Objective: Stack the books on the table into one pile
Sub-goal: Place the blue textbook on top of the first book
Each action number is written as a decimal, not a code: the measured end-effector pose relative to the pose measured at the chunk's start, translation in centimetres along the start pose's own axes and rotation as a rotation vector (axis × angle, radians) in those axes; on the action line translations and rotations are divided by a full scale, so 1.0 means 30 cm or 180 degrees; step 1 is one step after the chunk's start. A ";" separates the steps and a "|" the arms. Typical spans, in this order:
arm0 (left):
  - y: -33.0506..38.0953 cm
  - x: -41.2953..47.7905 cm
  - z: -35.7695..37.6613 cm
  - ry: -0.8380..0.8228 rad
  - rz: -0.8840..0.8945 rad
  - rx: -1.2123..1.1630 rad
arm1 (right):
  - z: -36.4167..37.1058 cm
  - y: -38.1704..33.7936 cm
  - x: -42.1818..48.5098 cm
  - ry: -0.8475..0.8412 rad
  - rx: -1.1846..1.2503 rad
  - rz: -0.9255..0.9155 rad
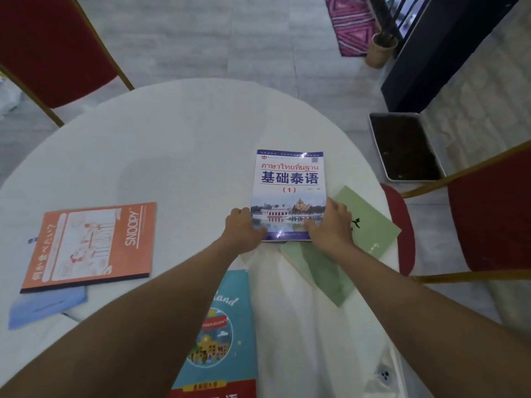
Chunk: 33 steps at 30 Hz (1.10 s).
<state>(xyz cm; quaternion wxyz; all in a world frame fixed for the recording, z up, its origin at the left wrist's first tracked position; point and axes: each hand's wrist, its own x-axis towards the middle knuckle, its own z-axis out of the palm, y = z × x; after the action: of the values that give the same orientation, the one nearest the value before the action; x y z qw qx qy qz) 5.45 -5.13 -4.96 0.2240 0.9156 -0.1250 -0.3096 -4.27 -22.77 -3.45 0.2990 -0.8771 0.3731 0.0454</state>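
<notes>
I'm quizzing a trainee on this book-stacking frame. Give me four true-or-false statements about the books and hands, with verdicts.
1. The left hand and the right hand both grip the textbook. True.
2. The Snoopy book lies on the textbook. False: it lies apart, on the left of the table, over a blue booklet.
3. The textbook overlaps the green book. True.
4. The teal book is under the green book. False: it lies apart from it, nearer the person.
</notes>
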 end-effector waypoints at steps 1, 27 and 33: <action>0.012 0.014 0.012 0.0039 -0.0042 -0.0065 | 0.012 0.005 0.007 -0.0023 0.0035 0.0000; -0.113 -0.275 -0.133 0.0301 -0.0497 -0.2145 | 0.055 -0.065 -0.253 -0.1506 0.1448 0.0440; -0.320 -0.475 -0.111 0.0147 -0.0366 -0.2090 | 0.172 -0.099 -0.496 -0.1770 0.1424 0.0192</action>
<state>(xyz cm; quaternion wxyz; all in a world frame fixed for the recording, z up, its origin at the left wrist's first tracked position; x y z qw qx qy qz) -2.69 9.55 0.01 0.4920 0.8069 0.0384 -0.3246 -12.17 -8.95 -1.70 0.5723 -0.7326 0.3038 0.2084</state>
